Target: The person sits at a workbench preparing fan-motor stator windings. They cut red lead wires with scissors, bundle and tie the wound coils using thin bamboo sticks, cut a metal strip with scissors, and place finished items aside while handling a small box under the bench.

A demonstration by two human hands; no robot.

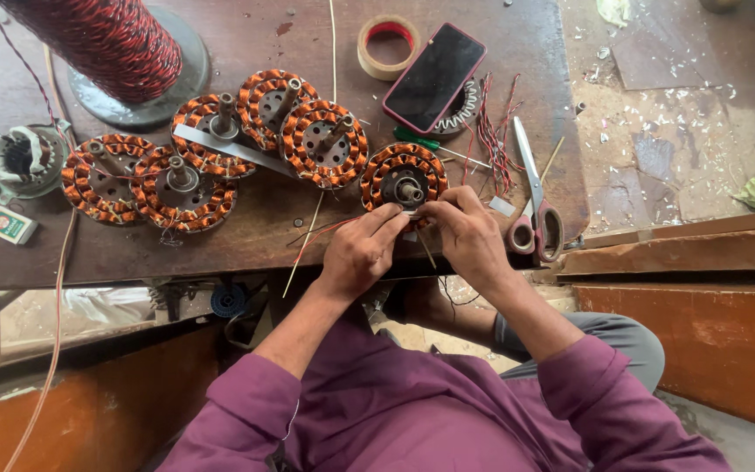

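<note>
fingers of both hands meet at the near rim of a wound copper stator (404, 177) that lies flat on the dark wooden bench (246, 232), close to its front edge. left hand (358, 253) comes in from below with its fingers (388, 225) drawn close together, tips pressed to the near side of the coil ring, where thin red wires (321, 232) trail off to the left. right hand (469, 236) is curled, thumb and forefinger narrowed to a pinch at the same spot, touching the left fingertips; what sits inside the pinch is too small to tell. both sleeves are purple.

five more copper-wound stators (220, 149) lie in a cluster to the left of the one being handled, a flat metal strip (233, 149) resting across them. big spool of red-and-black wire (102, 39) stands at the far left corner. scissors with red handles (535, 205) lie just right of the right hand, a dark phone (434, 77) and a roll of tape (388, 45) sit farther back, and a bundle of red wire ends (493, 140) lies between phone and scissors.
</note>
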